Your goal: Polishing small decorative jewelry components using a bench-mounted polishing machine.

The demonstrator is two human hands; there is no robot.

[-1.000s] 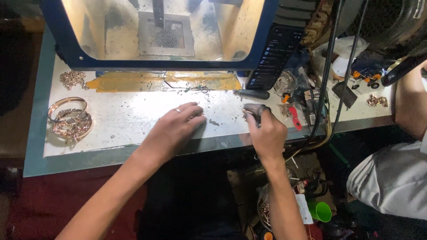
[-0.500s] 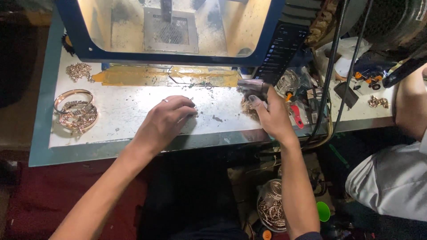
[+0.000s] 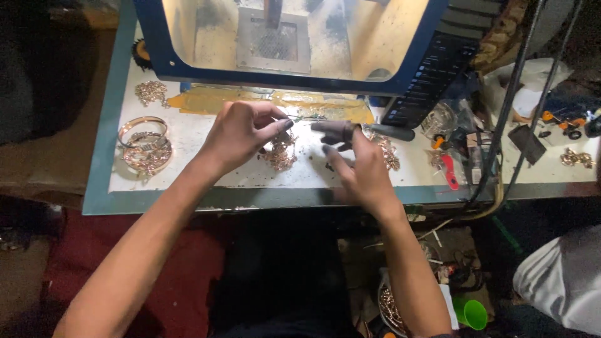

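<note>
My left hand (image 3: 241, 134) is raised over the white worktop (image 3: 200, 169) and pinches a thin wire (image 3: 302, 119) between thumb and fingers. A small gold jewellery cluster (image 3: 282, 151) hangs below the wire. My right hand (image 3: 357, 169) is close on the right, blurred, with dark covers on its fingertips. Its thumb reaches the wire's other end. Whether it grips the wire is unclear. Another gold piece (image 3: 386, 151) lies on the worktop just past my right hand.
A blue-framed machine with a lit window (image 3: 294, 37) stands at the back. Gold bangles (image 3: 145, 147) and a gold cluster (image 3: 151, 92) lie at the left. A red-handled tool (image 3: 448, 173), cables and clutter fill the right. Another person in white (image 3: 563, 281) sits at the right. A green cup (image 3: 473, 313) is below.
Both hands have lifted off the worktop and come together near the machine's front. My left hand now holds a wire with a gold cluster hanging from it.
</note>
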